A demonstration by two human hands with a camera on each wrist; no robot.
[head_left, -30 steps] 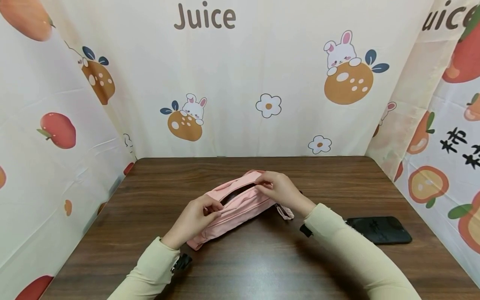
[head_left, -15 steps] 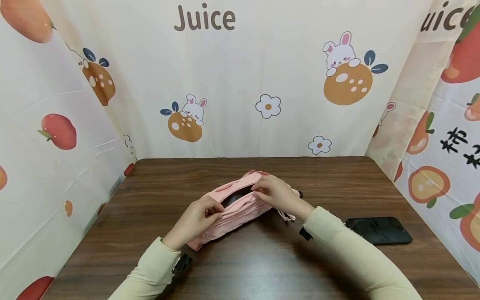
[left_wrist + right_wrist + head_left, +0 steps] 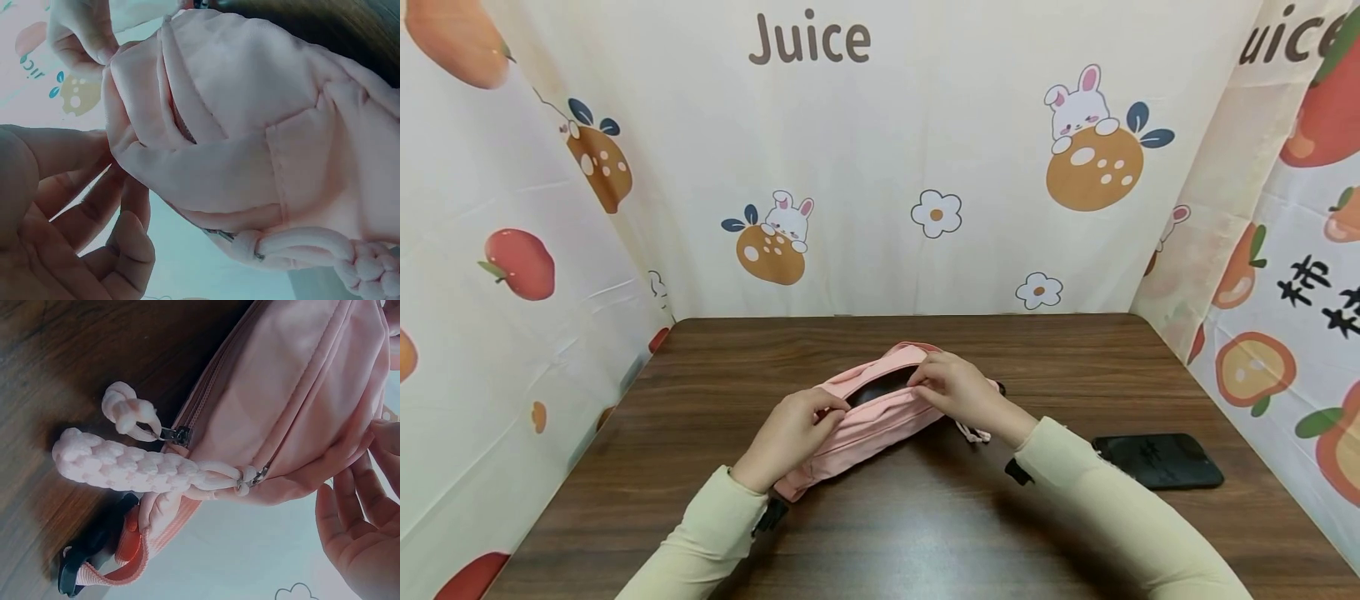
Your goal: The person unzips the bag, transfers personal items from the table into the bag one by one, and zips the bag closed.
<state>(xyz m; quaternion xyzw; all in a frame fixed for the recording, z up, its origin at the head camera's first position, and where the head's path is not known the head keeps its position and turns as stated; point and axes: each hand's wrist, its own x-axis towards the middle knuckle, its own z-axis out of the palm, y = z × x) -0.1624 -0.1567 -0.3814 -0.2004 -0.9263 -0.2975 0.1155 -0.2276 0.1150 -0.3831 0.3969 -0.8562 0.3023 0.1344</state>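
A pink zippered waist bag (image 3: 874,433) lies slantwise on the table in the head view, its mouth unzipped and dark inside. My left hand (image 3: 790,433) pinches the near rim of the opening at its left end. Toward the other end, my right hand (image 3: 958,387) pinches the same rim between thumb and fingers. The left wrist view shows the left hand (image 3: 81,212) at the bag's fabric edge (image 3: 200,162). In the right wrist view, a braided pull (image 3: 125,462) and a black buckle (image 3: 94,547) hang off the bag's end. What is inside cannot be made out.
A black phone (image 3: 1159,460) lies on the table to the right, beside my right forearm. The brown wooden table (image 3: 910,533) ends at a printed curtain (image 3: 865,150) behind, with more curtain at both sides.
The bag's mouth has been spread wider, showing more of the dark inside. My right hand has moved slightly along the rim, and the left hand's fingers have shifted a little.
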